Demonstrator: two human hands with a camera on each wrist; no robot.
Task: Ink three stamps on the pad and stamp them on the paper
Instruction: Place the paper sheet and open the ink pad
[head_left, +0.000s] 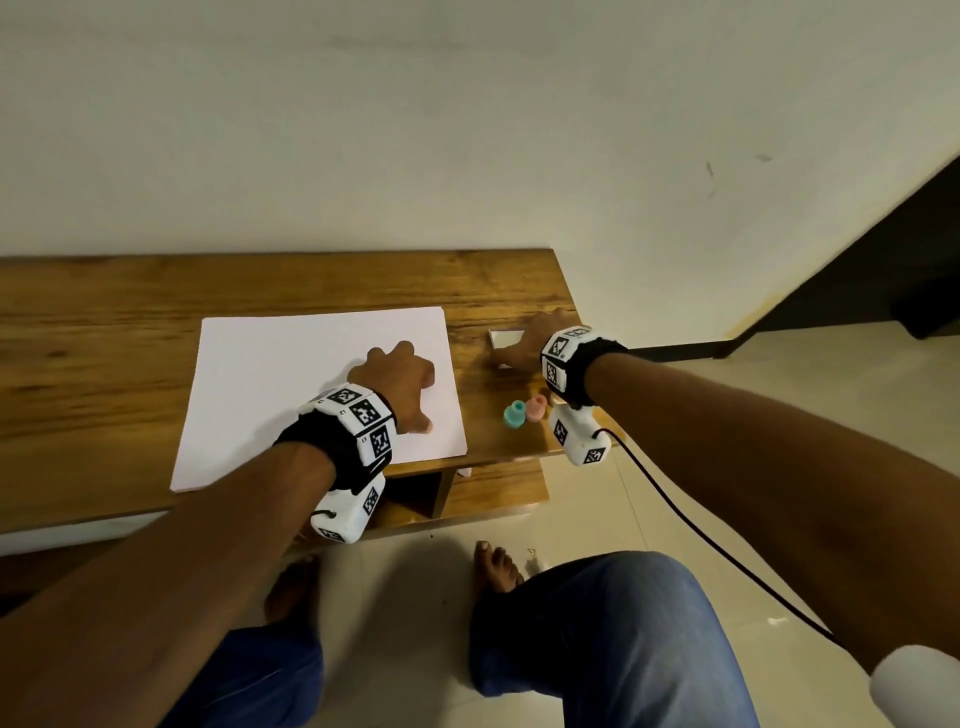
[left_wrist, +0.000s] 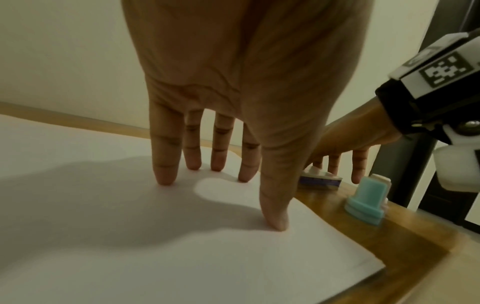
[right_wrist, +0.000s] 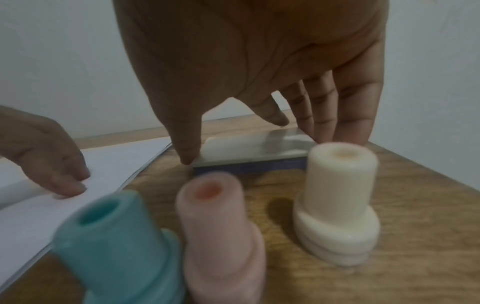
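Note:
A white sheet of paper (head_left: 291, 384) lies on the wooden table (head_left: 104, 322). My left hand (head_left: 395, 379) presses on its right part with straight fingers and thumb (left_wrist: 275, 216). To the right sits the ink pad (right_wrist: 249, 150), its shiny lid down. My right hand (right_wrist: 270, 115) spreads over the pad: the thumb touches its near-left corner and the fingers (right_wrist: 345, 123) reach its far right edge. Three stamps stand upright in front of the pad: teal (right_wrist: 114, 246), pink (right_wrist: 221, 226) and cream (right_wrist: 337, 205). In the head view my right wrist hides the cream one.
The table's right edge (head_left: 571, 312) runs just past the ink pad, and its front edge lies close to the stamps. A wall (head_left: 467, 130) stands behind the table. A black cable (head_left: 691, 535) hangs from my right wrist. My knees and bare feet are below.

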